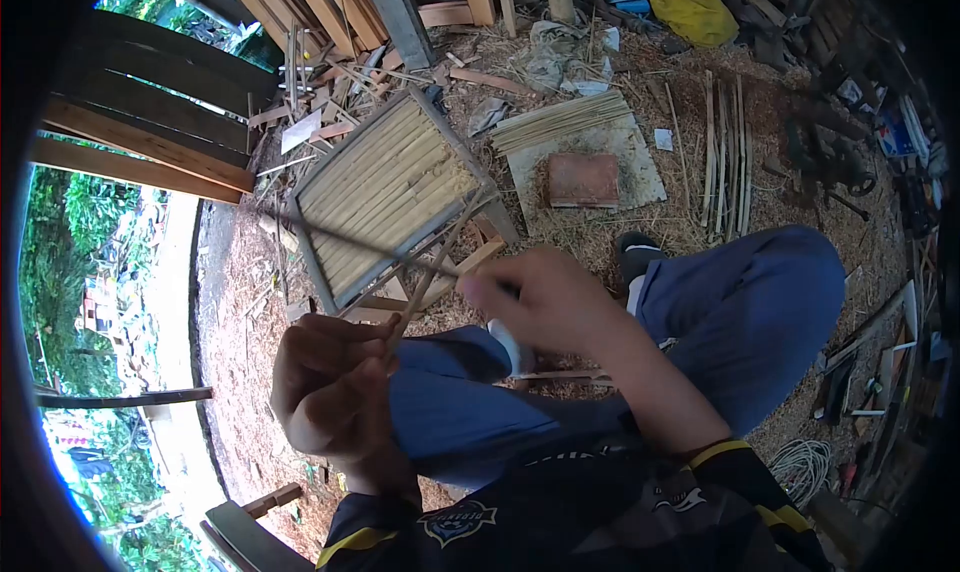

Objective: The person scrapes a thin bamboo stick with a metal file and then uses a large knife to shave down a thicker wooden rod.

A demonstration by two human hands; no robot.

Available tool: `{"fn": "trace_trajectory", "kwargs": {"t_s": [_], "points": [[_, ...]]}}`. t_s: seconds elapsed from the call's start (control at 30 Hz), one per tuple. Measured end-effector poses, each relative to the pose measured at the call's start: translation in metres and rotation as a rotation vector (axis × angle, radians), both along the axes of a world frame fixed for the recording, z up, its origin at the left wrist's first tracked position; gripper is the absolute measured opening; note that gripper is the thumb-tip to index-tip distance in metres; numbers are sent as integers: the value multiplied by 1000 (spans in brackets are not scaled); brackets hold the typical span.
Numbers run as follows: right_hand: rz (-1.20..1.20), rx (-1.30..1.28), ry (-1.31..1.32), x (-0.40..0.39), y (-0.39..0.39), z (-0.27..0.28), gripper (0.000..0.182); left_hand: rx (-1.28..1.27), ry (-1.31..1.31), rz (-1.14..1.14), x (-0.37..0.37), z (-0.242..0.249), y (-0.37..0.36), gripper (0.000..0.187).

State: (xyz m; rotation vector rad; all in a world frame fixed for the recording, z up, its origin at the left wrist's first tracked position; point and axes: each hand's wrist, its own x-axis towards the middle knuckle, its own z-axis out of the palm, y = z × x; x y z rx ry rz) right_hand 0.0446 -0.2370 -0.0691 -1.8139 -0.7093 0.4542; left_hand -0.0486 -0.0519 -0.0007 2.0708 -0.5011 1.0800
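My left hand [335, 387] is closed in a pinch around a thin bamboo strip [413, 307], which slants up and away from the fingertips. My right hand [545, 297] is wrapped round the dark handle of a long, narrow knife [345, 236]. Its blade points to the upper left and crosses the strip in this view; motion blurs it somewhat. Beyond both hands stands a wooden frame [318, 262] filled with pale bamboo slats [400, 192].
A reddish block [584, 180] rests on a pale board [640, 162], with a bundle of thin sticks [560, 120] at its far edge. Longer sticks [728, 152] lie to the right. Shavings cover the ground. Planks [150, 152] stand at left, coiled cord [800, 467] at lower right.
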Motion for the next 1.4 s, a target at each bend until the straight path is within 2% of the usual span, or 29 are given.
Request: {"fn": "trace_trajectory", "kwargs": {"t_s": [0.07, 0.17, 0.27, 0.37, 0.47, 0.57, 0.67, 0.77, 0.87, 0.97, 1.07, 1.17, 1.27, 1.37, 1.4], "points": [[-101, -86, 92, 13, 5, -28, 40, -15, 4, 1, 2, 0, -4, 21], [-56, -62, -33, 6, 0, -8, 41, -31, 22, -78, -1, -1, 1, 21], [61, 26, 9, -6, 0, 10, 46, -30, 7, -56, 1, 1, -1, 20], [-131, -68, 69, 8, 10, -28, 54, -11, 6, -13, 2, 3, 0, 19], [-183, -203, 125, 25, 7, -55, 50, -15, 32, -44, 0, 1, 2, 21], [-113, -39, 99, 12, 8, -28, 49, -68, 15, -43, 2, -1, 2, 22], [-59, 56, 55, 4, 12, -25, 52, -38, 11, -30, 4, -2, 6, 22], [-207, -68, 79, 18, 17, -64, 52, -51, 5, -30, 5, -2, 8, 22], [-246, -165, 125, 27, 12, -75, 52, -47, 22, -35, 3, 0, 5, 23], [-161, 53, 31, 11, 17, -50, 60, -74, 5, -65, 3, -5, 13, 27], [-189, -26, 98, 17, 22, -66, 64, -50, 9, -34, 4, -3, 16, 25], [-338, -163, 168, 37, 16, -121, 68, -15, -15, 1, 7, -1, 10, 27], [-328, -192, 137, 30, 19, -115, 72, -31, 1, -38, 7, -1, 8, 19], [-314, -133, 98, 24, 23, -96, 76, -45, -12, 17, 9, -1, 14, 18], [-311, -205, 155, 30, 24, -100, 76, -26, -13, 33, 10, 0, 18, 18]]}}
